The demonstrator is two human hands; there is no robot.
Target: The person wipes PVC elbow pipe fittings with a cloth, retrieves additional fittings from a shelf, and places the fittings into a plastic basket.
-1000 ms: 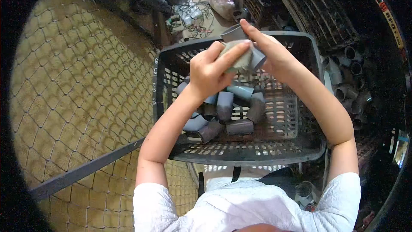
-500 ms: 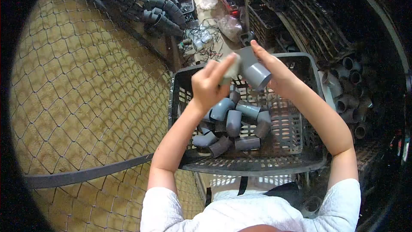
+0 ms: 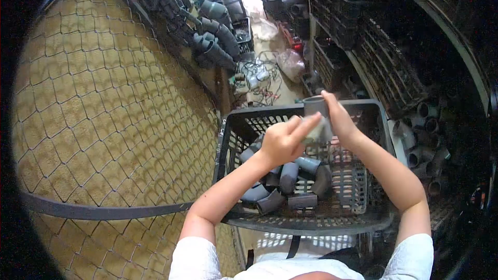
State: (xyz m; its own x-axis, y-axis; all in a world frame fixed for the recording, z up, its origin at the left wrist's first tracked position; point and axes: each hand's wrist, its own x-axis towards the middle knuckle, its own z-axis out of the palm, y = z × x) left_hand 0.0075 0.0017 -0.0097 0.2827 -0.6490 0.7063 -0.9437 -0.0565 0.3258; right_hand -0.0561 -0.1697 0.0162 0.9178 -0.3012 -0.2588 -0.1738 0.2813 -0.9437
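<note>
My right hand is closed around a grey pipe fitting above the far side of a black plastic basket. The fitting's open round end faces up and away. My left hand presses a pale cloth, blurred by motion, against the fitting's side, with a finger stretched along it. Below my hands, several grey elbow fittings and a short dark piece lie in the basket.
A wire mesh fence runs along the left. Stacked grey fittings stand at the upper left, more fittings at the right. Dark crates line the upper right. Cables and a plastic bag lie on the floor ahead.
The view has tilted up, so basket and hands sit lower in it. The fitting has turned in my right hand, and my left hand with the cloth has moved along its side.
</note>
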